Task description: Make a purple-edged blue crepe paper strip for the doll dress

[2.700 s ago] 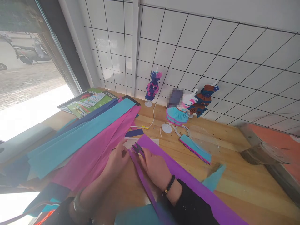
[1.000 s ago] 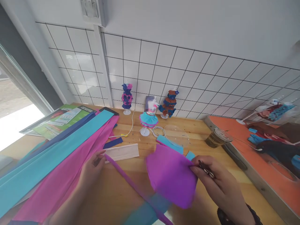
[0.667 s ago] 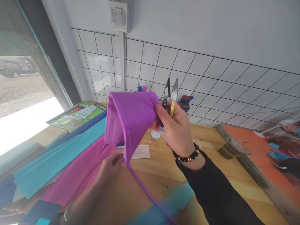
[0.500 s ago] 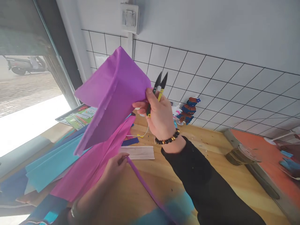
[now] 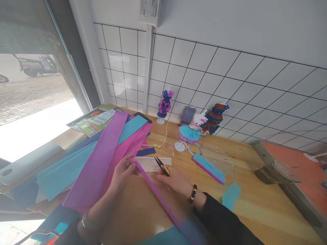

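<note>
Between the fingertips of my left hand (image 5: 124,171) is one end of a narrow purple strip (image 5: 155,192), which runs down to the right across the table. My right hand (image 5: 175,178) holds yellow-handled thread snips (image 5: 163,167), their dark blades pointing up and left, apart from the strip. A wide purple sheet (image 5: 99,163) lies on top of the pink (image 5: 134,141) and light blue sheets (image 5: 65,170) to the left of my hands. Just behind both hands lies a flat white strip (image 5: 153,164).
Small ruffled figures on white stands, one dark blue and pink (image 5: 165,105), one brown and blue (image 5: 214,117), stand by the gridded wall. Folded blue-and-purple pieces (image 5: 208,169) lie at right. Behind the sheets are printed packets (image 5: 95,119). A dark round container (image 5: 270,172) sits far right.
The wide purple sheet has left my right hand and now lies on the pile at left. My right hand has come down beside my left, still holding the snips.
</note>
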Demonstrator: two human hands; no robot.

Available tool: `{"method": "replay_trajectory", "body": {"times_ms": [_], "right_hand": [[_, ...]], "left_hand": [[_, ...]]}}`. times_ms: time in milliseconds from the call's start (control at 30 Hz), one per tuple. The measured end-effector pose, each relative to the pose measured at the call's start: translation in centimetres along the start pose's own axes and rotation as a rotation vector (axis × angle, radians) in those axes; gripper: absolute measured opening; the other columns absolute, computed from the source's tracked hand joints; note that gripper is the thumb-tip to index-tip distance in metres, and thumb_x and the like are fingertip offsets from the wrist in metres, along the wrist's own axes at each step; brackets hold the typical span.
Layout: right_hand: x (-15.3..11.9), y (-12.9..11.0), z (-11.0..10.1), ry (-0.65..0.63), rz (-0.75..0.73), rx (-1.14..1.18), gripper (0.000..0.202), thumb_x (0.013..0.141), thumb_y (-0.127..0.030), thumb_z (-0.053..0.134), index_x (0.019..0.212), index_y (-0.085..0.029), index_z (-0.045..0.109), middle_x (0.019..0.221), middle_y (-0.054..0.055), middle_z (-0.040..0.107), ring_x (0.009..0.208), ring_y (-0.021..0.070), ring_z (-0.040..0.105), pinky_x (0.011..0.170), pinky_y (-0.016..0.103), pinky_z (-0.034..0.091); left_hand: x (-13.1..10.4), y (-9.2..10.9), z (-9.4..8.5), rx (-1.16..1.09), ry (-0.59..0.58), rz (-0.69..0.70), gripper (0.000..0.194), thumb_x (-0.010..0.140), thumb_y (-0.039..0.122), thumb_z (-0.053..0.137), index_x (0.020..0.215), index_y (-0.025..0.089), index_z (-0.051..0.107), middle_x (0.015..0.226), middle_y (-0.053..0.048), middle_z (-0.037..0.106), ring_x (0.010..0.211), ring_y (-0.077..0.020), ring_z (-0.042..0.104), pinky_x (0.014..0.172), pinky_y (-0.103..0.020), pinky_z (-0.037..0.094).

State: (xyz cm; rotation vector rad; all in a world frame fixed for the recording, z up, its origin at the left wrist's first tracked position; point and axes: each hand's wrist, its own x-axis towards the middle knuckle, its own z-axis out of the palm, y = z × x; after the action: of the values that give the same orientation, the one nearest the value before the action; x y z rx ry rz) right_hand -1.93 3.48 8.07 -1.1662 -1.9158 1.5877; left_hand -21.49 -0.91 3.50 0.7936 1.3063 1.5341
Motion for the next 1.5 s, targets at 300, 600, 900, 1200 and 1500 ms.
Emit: {"method": "replay_trajectory", "body": {"times_ms": [300,600,900,1200,1500], "right_hand": [[-8.4,5.0,-2.6,-0.332,0.365,0.095,0.032,0.065,-0.043,0.064,0.072,-0.019,0.043,0.052,-0.009,0.045,0.039,0.0031,0.033,0.036,0.016,0.025],[-16.2,5.4,-8.7,-0.040,0.343,-0.039,0.027,0.067,-0.035,0.062,0.068,-0.018,0.041,0.057,-0.007,0.039,0.050,0.0050,0.033,0.045,0.017,0.028],[-23.8,9.2,-17.9,0.708,0.430,-0.166,0.042,0.066,-0.057,0.056,0.078,-0.016,0.055,0.054,-0.004,0.041,0.045,0.0079,0.033,0.041,0.021,0.026],[-29.5,15.8,-24.6,1.281,0.670,-0.311,0.037,0.063,-0.046,0.055,0.079,-0.014,0.064,0.047,-0.001,0.044,0.041,0.0133,0.041,0.042,0.027,0.031],[-25.2,19.5,-22.0,1.115,0.366,-0.983,0.042,0.080,-0.043,0.036,0.103,-0.016,0.058,0.104,0.013,0.060,0.097,0.0257,0.055,0.078,0.036,0.044]], "left_hand": [[1.4,-0.1,-1.7,-0.194,0.197,-0.039,0.044,0.062,0.025,0.069,0.102,0.017,0.052,0.061,0.003,0.060,0.054,-0.0113,0.058,0.054,-0.023,0.046],[0.9,-0.1,-0.8,0.004,0.130,-0.057,0.045,0.059,0.031,0.070,0.099,0.017,0.055,0.067,0.001,0.062,0.060,-0.0135,0.060,0.057,-0.025,0.049],[-3.5,-1.1,2.8,0.674,-0.481,-0.088,0.049,0.070,0.042,0.058,0.113,0.021,0.048,0.089,-0.005,0.065,0.082,-0.0205,0.060,0.074,-0.033,0.046],[-9.4,-0.7,7.5,1.221,-0.932,0.065,0.030,0.067,0.033,0.063,0.094,0.022,0.060,0.099,-0.005,0.054,0.098,-0.0236,0.045,0.085,-0.036,0.033],[-9.9,-2.3,8.4,1.245,-1.053,0.128,0.007,0.072,0.014,0.054,0.074,0.019,0.059,0.088,-0.002,0.055,0.092,-0.0183,0.044,0.080,-0.031,0.031]]}}
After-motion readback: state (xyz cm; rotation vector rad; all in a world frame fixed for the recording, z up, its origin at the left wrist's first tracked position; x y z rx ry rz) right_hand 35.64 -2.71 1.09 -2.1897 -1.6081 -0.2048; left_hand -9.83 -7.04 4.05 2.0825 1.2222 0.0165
